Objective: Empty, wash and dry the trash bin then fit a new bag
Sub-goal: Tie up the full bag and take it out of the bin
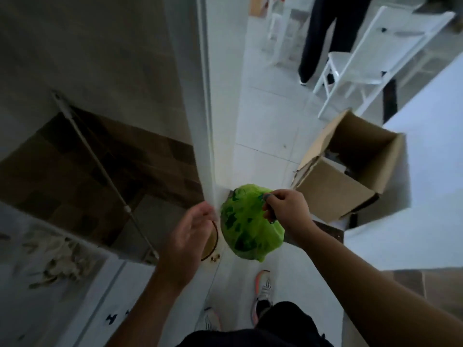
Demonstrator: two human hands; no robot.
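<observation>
Green bag [250,226] hangs full over white floor [265,126] between door edge [209,146] and cardboard box [350,169]; right hand [285,206] pinches its top; left hand [190,229] beside it, fingers relaxed.

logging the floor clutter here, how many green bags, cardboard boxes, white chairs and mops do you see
green bag: 1
cardboard box: 1
white chairs: 2
mop: 1
total: 5

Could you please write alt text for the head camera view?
Seen from above, a person's right hand pinches the top of a full green trash bag while the left hand reaches toward it; an open cardboard box sits on the floor behind.
</observation>
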